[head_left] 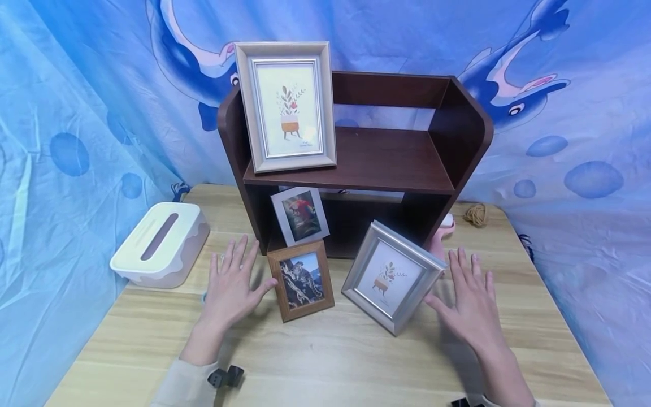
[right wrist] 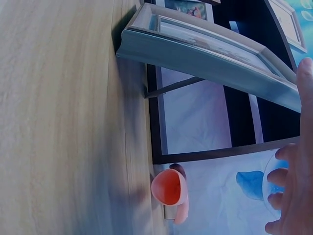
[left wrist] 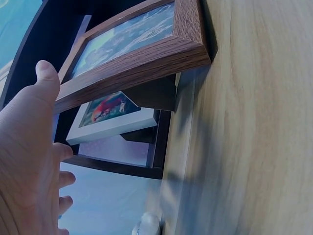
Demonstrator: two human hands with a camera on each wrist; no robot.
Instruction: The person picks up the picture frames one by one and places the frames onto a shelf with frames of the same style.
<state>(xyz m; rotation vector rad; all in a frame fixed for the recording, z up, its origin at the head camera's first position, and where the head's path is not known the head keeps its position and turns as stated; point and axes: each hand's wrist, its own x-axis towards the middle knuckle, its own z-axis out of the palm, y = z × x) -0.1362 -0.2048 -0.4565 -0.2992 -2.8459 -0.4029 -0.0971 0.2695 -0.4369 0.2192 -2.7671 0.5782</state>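
My left hand [head_left: 231,288] has its fingers spread, and its thumb tip is at the left edge of a brown wooden picture frame [head_left: 303,281] with a leopard photo. That frame leans back on its stand on the table. On the other side, my right hand [head_left: 470,311] is also spread, its thumb close to the lower right edge of a silver picture frame [head_left: 389,277] with a potted plant print. In the right wrist view a thin stand props the silver frame [right wrist: 210,73]. Whether either thumb touches its frame, I cannot tell. Neither hand grips anything.
A dark brown two-tier shelf [head_left: 391,158] stands behind. A large beige frame [head_left: 288,107] leans on its upper tier, and a white parrot-photo frame [head_left: 305,217] is at its lower tier. A tissue box [head_left: 157,243] sits left; twine [head_left: 476,215] and a pink object [right wrist: 168,188] lie right.
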